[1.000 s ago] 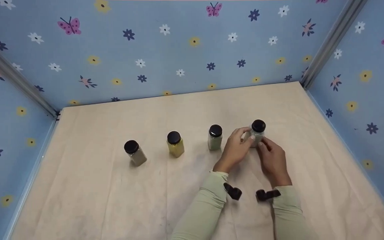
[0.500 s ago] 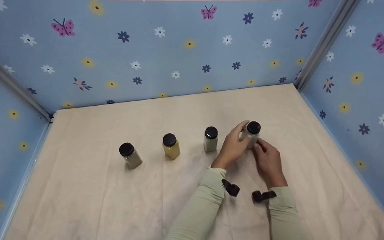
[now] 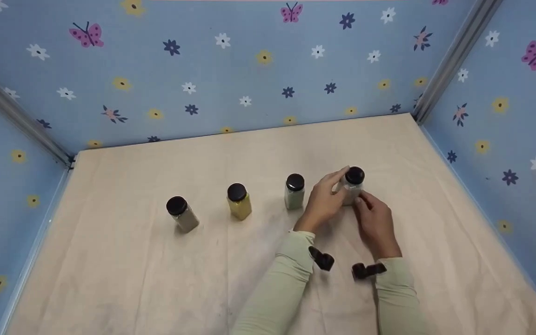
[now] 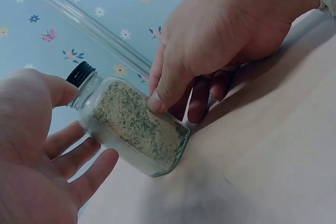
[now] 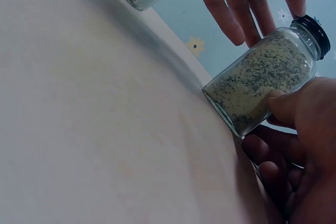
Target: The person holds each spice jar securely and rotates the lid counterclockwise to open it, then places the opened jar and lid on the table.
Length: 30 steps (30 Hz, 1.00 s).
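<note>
A square glass spice jar point(image 3: 352, 193) with a black cap stands upright at the right end of a row. Green-flecked pale seasoning shows inside the jar point(image 4: 139, 121) in the left wrist view. My right hand point(image 3: 375, 221) pinches its lower side, thumb point(image 5: 283, 106) flat on the glass and the other fingers curled behind. At the neck, just below the cap, a digit of my left hand point(image 3: 326, 202) touches the jar. The rest of the left fingers point(image 4: 97, 174) are fairly straight and spread beside the glass. The jar's base is right at the cloth.
To the left, in a row, stand a jar of green powder point(image 3: 294, 193), one of yellow powder point(image 3: 240, 204) and one of grey-brown powder point(image 3: 185, 218), all black-capped. A cream cloth point(image 3: 179, 279) covers the table. Blue flowered panels point(image 3: 231, 70) enclose its back and sides.
The head view has shifted slightly. My left fingers have straightened and reach higher beside the cap. The right hand keeps its pinch, and the jar stays in place.
</note>
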Motion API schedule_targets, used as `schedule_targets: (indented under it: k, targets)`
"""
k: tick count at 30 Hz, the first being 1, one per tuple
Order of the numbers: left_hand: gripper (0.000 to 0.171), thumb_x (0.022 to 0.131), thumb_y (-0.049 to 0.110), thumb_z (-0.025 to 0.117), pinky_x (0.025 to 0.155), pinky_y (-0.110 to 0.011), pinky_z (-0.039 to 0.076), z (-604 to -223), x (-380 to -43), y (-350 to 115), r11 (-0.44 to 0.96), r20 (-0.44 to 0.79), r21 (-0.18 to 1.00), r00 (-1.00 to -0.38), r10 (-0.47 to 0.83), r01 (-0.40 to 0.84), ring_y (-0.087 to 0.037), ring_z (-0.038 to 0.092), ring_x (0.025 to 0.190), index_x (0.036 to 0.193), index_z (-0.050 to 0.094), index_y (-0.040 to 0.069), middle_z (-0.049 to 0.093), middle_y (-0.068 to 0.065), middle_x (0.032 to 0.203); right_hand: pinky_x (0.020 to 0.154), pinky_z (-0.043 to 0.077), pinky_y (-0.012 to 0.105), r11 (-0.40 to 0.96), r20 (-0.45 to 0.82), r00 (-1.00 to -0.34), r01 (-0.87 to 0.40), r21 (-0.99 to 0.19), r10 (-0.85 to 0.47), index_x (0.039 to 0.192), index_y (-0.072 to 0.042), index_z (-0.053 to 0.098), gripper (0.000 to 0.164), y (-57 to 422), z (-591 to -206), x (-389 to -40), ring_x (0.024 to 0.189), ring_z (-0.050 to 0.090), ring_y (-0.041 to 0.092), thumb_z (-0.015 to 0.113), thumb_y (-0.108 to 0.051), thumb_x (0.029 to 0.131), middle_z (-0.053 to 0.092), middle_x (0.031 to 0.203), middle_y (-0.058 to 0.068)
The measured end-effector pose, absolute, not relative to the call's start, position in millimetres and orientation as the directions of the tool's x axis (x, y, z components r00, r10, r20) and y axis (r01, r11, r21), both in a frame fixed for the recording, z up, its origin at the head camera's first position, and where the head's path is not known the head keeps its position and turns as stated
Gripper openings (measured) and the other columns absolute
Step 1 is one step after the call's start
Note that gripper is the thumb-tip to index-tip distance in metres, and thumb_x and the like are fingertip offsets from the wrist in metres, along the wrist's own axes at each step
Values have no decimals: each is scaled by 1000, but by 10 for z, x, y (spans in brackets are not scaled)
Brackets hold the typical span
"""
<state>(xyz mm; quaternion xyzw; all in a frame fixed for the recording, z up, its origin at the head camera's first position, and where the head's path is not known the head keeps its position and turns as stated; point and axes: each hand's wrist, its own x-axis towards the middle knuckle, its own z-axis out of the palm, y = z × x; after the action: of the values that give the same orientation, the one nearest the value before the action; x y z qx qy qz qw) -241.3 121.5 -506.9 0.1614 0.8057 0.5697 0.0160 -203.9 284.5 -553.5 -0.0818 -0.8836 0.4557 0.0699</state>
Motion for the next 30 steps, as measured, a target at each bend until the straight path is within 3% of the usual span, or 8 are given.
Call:
schedule_targets:
  k: [10, 18, 24, 30]
  targets:
    - [42, 100, 20, 59, 94, -22, 48, -5042, -2415, 1234, 361, 200, 893, -956, 215, 268, -7, 58, 119, 142, 60, 26, 62, 1, 132, 112, 35, 46, 539, -6, -982, 110, -835, 190, 146, -12, 53, 45, 2916, -5486, -2063, 137, 46, 27, 52, -31, 106, 54, 145, 8]
    - [43, 98, 32, 66, 100, -29, 46, -5016, -2369, 1241, 458, 185, 854, -966, 178, 248, -11, 60, 118, 139, 62, 22, 63, 1, 132, 113, 34, 47, 526, -11, -985, 103, -844, 174, 150, -17, 49, 47, 2920, -5500, -2043, 138, 46, 25, 52, -31, 105, 54, 146, 6]
    - [45, 99, 37, 64, 90, -36, 52, -4986, -2341, 1290, 594, 229, 751, -957, 176, 289, -18, 66, 109, 142, 59, 27, 65, -2, 128, 112, 36, 45, 522, 56, -987, 31, -852, 149, 149, -16, 49, 48, 2941, -5497, -2043, 137, 47, 25, 51, -32, 104, 54, 145, 6]
    - [48, 99, 40, 62, 82, -37, 53, -4981, -2335, 1281, 625, 243, 717, -951, 190, 308, -17, 67, 94, 146, 54, 33, 65, -2, 123, 115, 32, 44, 453, 68, -995, -26, -891, 77, 152, -11, 43, 49, 2956, -5504, -2055, 142, 40, 24, 48, -27, 106, 46, 152, 9]
